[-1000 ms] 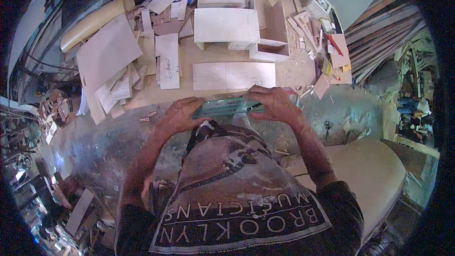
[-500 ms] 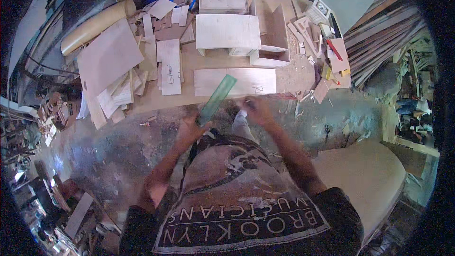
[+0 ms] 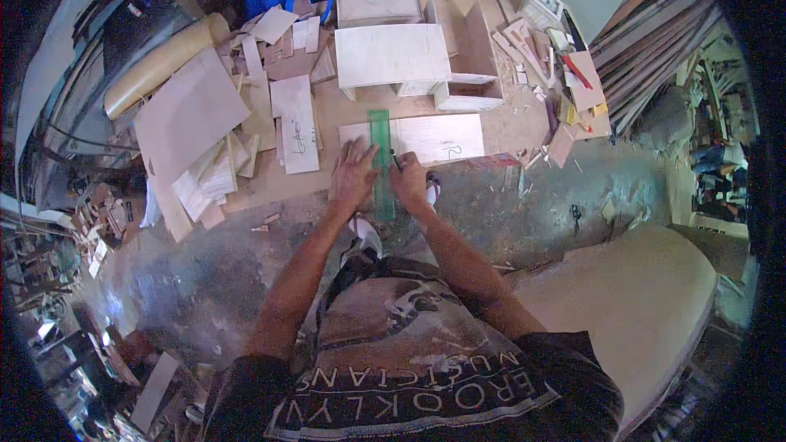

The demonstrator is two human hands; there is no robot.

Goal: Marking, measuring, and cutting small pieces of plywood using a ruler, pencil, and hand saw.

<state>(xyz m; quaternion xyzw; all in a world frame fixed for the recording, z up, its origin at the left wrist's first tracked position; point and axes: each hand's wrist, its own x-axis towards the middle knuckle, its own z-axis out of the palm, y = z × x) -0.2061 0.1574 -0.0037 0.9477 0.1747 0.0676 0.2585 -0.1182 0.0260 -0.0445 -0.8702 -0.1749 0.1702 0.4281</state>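
Note:
A green see-through ruler (image 3: 380,126) lies across a pale wooden board (image 3: 434,133) near the table's front edge, its near end jutting past that edge. My left hand (image 3: 355,173) is spread on the board, its fingertips pressing against the ruler's left side. To the right of the ruler, my right hand (image 3: 408,178) is closed on a dark pen (image 3: 395,155), its tip at the board beside the ruler. A thin line crosses the board close to the pen. Handwritten marks show on the board's right part.
An upturned wooden box (image 3: 391,57) stands behind the board, with an open compartment (image 3: 467,92) beside it. Wood offcuts (image 3: 196,188) pile up on the left. Red-handled pliers (image 3: 576,71) lie among scraps on the right. A large curved panel (image 3: 622,303) is at my right.
The ruler has gone from tilted in my left hand to lying straight across the board. Both hands have moved forward onto the board, the right one bringing the pen beside the ruler.

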